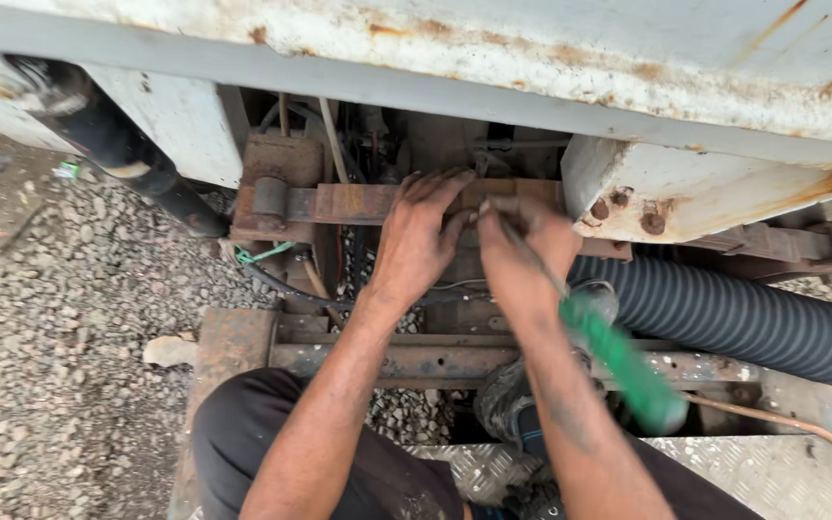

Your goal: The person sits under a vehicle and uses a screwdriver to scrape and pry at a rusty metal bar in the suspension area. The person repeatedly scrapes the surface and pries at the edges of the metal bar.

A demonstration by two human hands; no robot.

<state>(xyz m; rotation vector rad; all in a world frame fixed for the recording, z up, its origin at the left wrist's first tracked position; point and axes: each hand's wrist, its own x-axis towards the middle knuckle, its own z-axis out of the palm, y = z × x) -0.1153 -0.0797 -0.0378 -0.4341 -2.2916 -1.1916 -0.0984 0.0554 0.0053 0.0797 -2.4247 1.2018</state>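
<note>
At centre frame, both hands are working on a rusty steel bar (358, 202) running across under a white, rust-spotted vehicle body (628, 58). Left hand (416, 236) is lying flat, fingers spread and pressing on the bar, gripping nothing. Right hand (522, 246) is sitting just beside it, touching it, fingers closed around a screwdriver (618, 356); green handle is sticking out toward lower right of the frame, blurred, metal shaft running up through the fist to the bar. Tip is hidden by fingers. Black ribbed hose (743, 318) is crossing at right, below a white bracket with rusty bolts (652, 221). Second rusty bar (416, 361) is lying lower centre. Gravel (60, 318) is covering the left side. Black pipe (117, 144) is slanting at upper left. Dark trousers (243, 424) are showing at bottom.
</note>
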